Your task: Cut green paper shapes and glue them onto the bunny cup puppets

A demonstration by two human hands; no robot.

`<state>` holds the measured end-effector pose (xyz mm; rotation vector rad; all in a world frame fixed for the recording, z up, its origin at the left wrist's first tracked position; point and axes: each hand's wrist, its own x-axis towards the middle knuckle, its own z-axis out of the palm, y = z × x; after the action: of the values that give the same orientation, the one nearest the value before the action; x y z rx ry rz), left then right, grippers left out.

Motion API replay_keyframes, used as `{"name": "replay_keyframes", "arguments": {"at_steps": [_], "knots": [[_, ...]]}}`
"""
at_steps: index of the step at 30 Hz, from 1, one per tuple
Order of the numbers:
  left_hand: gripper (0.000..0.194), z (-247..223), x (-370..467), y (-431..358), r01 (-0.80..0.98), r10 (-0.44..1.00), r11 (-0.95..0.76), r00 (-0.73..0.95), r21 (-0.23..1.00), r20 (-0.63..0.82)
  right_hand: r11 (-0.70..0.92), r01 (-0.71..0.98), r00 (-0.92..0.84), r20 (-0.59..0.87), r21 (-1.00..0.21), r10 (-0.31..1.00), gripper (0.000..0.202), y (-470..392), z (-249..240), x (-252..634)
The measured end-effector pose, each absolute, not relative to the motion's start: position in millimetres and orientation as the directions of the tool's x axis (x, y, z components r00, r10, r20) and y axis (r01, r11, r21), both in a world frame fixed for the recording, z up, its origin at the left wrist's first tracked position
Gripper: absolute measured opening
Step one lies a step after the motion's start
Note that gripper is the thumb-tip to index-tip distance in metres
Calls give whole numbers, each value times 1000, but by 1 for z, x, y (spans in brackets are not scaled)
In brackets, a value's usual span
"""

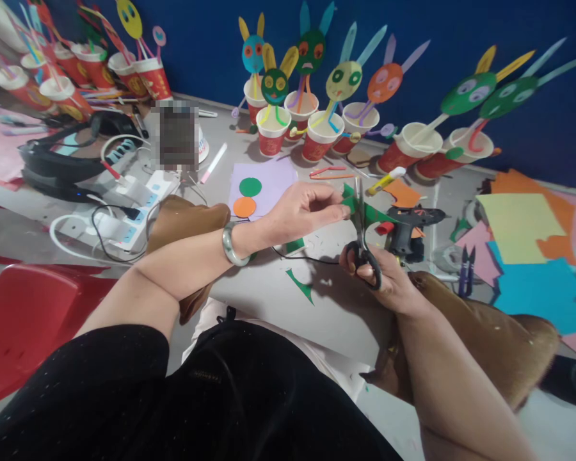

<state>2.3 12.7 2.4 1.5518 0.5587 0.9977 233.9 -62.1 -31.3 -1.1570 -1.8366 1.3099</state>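
Note:
My left hand (pixel 312 208) pinches a piece of green paper (pixel 374 214) at its left end. Black-handled scissors (pixel 361 246) are in my right hand (pixel 384 275), fingers through the loops, with the blades pointing away from me across the green paper. Beneath my hands lie a curved green paper scrap (pixel 301 286) and another small green piece (pixel 295 245). A green paper circle (pixel 250 187) and an orange paper circle (pixel 244 207) rest on a lilac sheet (pixel 283 173) left of my hands.
Red paper cups (pixel 317 144) with paper rabbit figures line the back. A glue gun (pixel 408 230) lies right of the scissors, near purple-handled snips (pixel 466 272) and stacked coloured paper (pixel 540 291). On the left are a power strip (pixel 148 211), cables, a black headset (pixel 52 173) and a red chair (pixel 33 320).

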Motion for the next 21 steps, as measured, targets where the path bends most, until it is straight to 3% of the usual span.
{"name": "replay_keyframes", "arguments": {"at_steps": [21], "knots": [[39,2,0,13,-108,787,-286,541,952,297,180,312,-453,21,-933,891,69,-64,-30,229]]}}
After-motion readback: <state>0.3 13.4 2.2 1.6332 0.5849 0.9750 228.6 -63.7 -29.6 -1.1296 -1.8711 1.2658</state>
